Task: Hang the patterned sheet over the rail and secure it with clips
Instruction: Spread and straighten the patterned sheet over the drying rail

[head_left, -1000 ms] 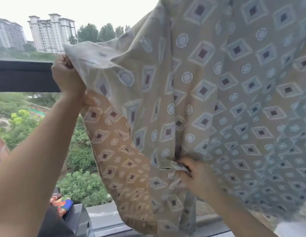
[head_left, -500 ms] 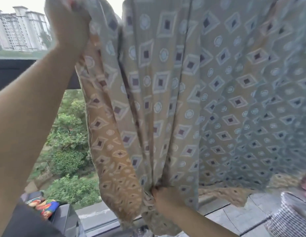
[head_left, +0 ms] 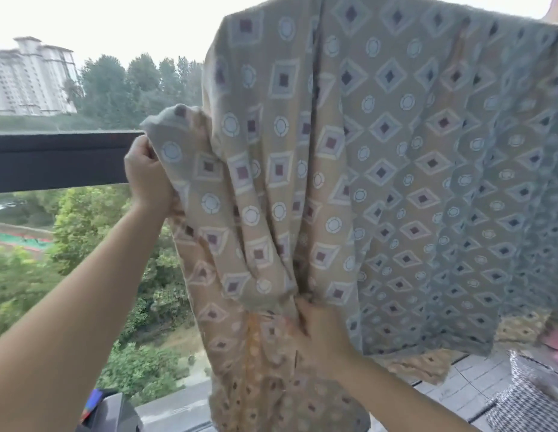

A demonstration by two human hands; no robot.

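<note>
The patterned sheet (head_left: 380, 169), beige and grey-blue with diamonds and circles, hangs in folds and fills the middle and right of the view. Its top edge rises above the dark rail (head_left: 53, 160), which runs in from the left and disappears behind the cloth. My left hand (head_left: 146, 176) is closed on a bunched corner of the sheet right at the rail's visible end. My right hand (head_left: 321, 335) grips gathered folds low down, under the middle of the sheet. No clips are visible.
Beyond the rail lie trees and tall white apartment blocks (head_left: 31, 79), far below. A tiled ledge (head_left: 464, 388) runs along the bottom. A checked woven basket (head_left: 530, 397) stands at the lower right, and a dark object with colourful cloth (head_left: 109, 413) at the lower left.
My left hand has dropped from high above the rail down to rail level with the sheet corner. The sheet has spread wider to the right. My right hand keeps its low grip.
</note>
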